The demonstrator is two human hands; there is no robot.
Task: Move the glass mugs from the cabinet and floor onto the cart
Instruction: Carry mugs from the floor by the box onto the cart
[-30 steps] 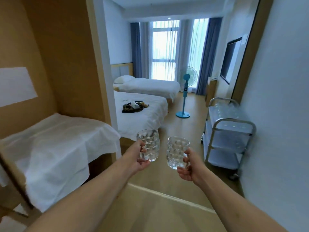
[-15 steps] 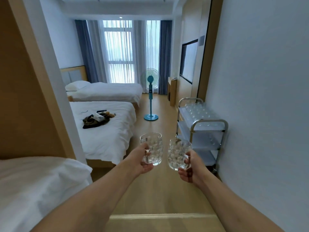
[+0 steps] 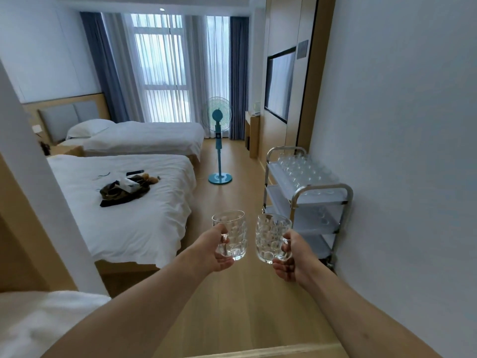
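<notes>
- Mugs: two clear, dimpled glass mugs are held out in front of the person, upright and side by side, close but seemingly not touching, above the wooden floor [image 3: 232, 306].
- Left hand [image 3: 209, 251] has its fingers closed round the handle side of the left mug [image 3: 230, 235], thumb up near the rim.
- Right hand [image 3: 294, 257] has its fingers curled through the handle of the right mug [image 3: 271, 237].
- Both mugs look empty.
- Handling, as a guess: thick pressed glass, so stiff and fairly heavy for its size, smooth and a little slippery, and liable to chip if the two knock together.
- The handle is the sound place to hold; the dimples give some purchase on the body.
- Cart [image 3: 347, 195] stands ahead on the right by the wall [image 3: 400, 151], its top shelf already crowded with glasses [image 3: 302, 167], lower shelves looking freer.
- Setting down calls for care among those glasses.
</notes>
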